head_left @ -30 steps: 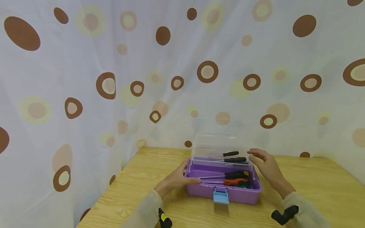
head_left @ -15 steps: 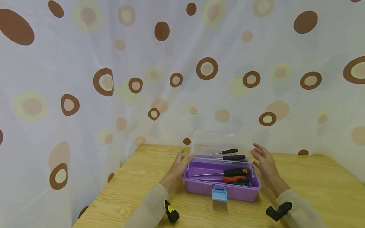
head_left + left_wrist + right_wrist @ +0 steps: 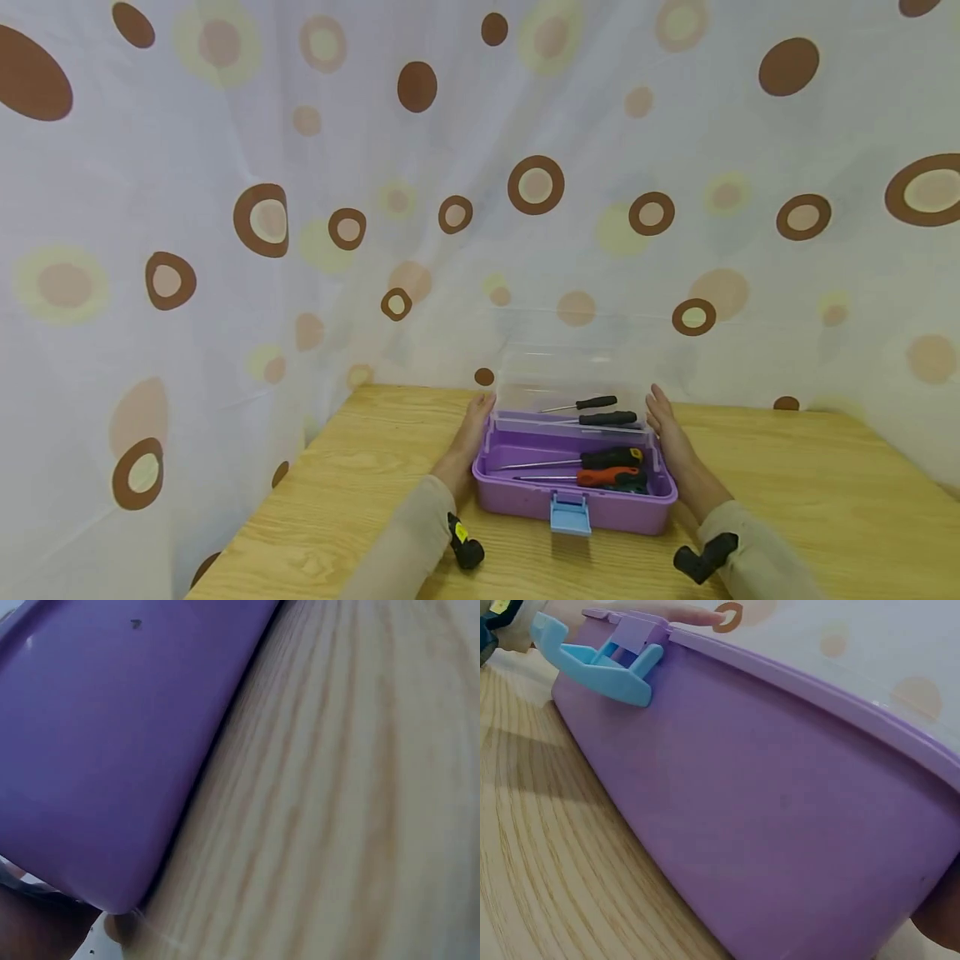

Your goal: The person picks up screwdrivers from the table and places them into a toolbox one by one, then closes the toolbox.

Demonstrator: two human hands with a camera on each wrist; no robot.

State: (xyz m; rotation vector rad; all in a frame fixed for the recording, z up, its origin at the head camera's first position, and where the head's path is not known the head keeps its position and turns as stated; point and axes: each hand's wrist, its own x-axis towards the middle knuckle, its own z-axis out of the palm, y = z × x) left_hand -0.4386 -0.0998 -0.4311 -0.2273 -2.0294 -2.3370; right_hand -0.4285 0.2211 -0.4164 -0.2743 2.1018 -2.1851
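— Nearest the viewer?

— Wooden table (image 3: 337, 517), two sleeved forearms reaching forward over it. Just beyond, purple toolbox (image 3: 600, 510) near the table's middle, light blue latch (image 3: 569, 513) hanging open at the front wall.

— And the hands?

— Left hand (image 3: 468, 433) laid flat against the left end of the box, right hand (image 3: 670, 437) flat against the right end, fingers straight, neither curled round anything.

— Inside the box?

— Orange-handled screwdriver (image 3: 606, 477) nearest the front, black-handled screwdriver (image 3: 611, 457) just behind it, metal shafts pointed left.

— Farther back?

— Clear lid (image 3: 573, 367) stood upright at the rear edge; seen through it, two more black-handled screwdrivers (image 3: 597, 402). Behind all, white curtain (image 3: 225, 333) with brown and yellow circles.
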